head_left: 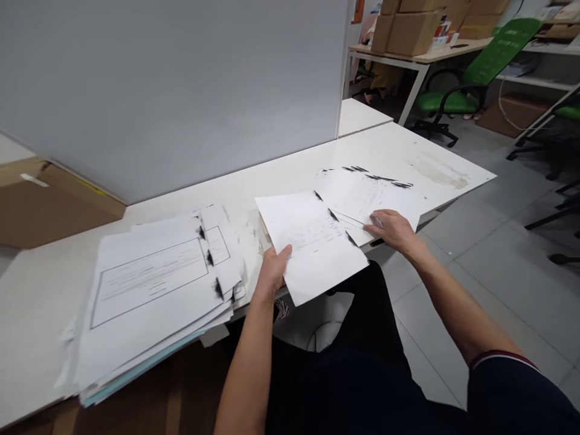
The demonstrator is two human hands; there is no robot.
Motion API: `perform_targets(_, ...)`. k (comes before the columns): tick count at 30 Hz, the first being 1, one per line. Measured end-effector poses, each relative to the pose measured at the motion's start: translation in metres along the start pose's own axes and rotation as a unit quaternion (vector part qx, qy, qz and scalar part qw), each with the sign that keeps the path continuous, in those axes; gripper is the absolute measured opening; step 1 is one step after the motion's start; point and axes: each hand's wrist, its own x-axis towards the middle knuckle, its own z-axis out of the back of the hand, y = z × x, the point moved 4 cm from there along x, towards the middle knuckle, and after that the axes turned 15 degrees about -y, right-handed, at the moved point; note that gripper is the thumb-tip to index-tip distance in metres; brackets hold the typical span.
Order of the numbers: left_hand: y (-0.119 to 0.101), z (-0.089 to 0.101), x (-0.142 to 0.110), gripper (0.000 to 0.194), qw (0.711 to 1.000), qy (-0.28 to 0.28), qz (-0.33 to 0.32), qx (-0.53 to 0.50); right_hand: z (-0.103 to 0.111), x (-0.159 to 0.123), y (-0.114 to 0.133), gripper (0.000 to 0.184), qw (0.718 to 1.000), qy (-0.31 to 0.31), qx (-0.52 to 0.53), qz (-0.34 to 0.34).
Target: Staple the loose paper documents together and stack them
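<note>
My left hand (274,269) grips the lower left edge of a white printed sheet of paper (312,241), thumb on top and fingers underneath. Black smudged marks run along that sheet's right edge, and its lower corner juts past the table edge. Over the fanned sheets of paper (362,193) to the right, my right hand (393,231) has its fingers closed at a sheet's near edge; the fingertips are partly hidden. At the left lies a thick pile of papers (154,278), its top sheet bearing a printed frame and black marks down the right side.
The white table (453,163) has a stained patch at its right end. A grey partition (190,90) rises along the back. A cardboard box (58,202) stands at far left. Beyond the table are a green chair (489,72) and stacked cartons (408,33).
</note>
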Motion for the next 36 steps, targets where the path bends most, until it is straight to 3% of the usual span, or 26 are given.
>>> perform_targets(8,-0.002,0.002,-0.001,0.029,1.000,-0.011,0.003,0.014,0.002,0.003,0.021,0.032,0.996,0.050,-0.062,0.040)
perform_targets(13,0.000,0.002,0.000,0.032,1.000,0.003,0.010,0.001,0.008,0.008,0.026,0.031,0.997,0.063,-0.032,0.000)
perform_targets(19,-0.001,0.001,-0.002,0.029,1.000,0.003,0.006,-0.011,0.012,0.013,0.033,0.034,0.991,0.057,-0.122,-0.007)
perform_targets(25,-0.004,0.000,-0.003,0.029,1.000,0.001,0.004,-0.015,0.016,0.023,0.024,0.027,0.996,-0.017,-0.020,-0.086)
perform_targets(30,-0.004,0.000,-0.003,0.029,1.000,0.002,0.006,-0.014,0.007,0.021,0.012,0.020,0.977,-0.006,0.094,-0.191)
perform_targets(36,-0.002,0.002,-0.002,0.032,1.000,-0.001,0.006,-0.003,0.000,0.023,0.010,0.021,0.983,0.038,0.089,-0.157)
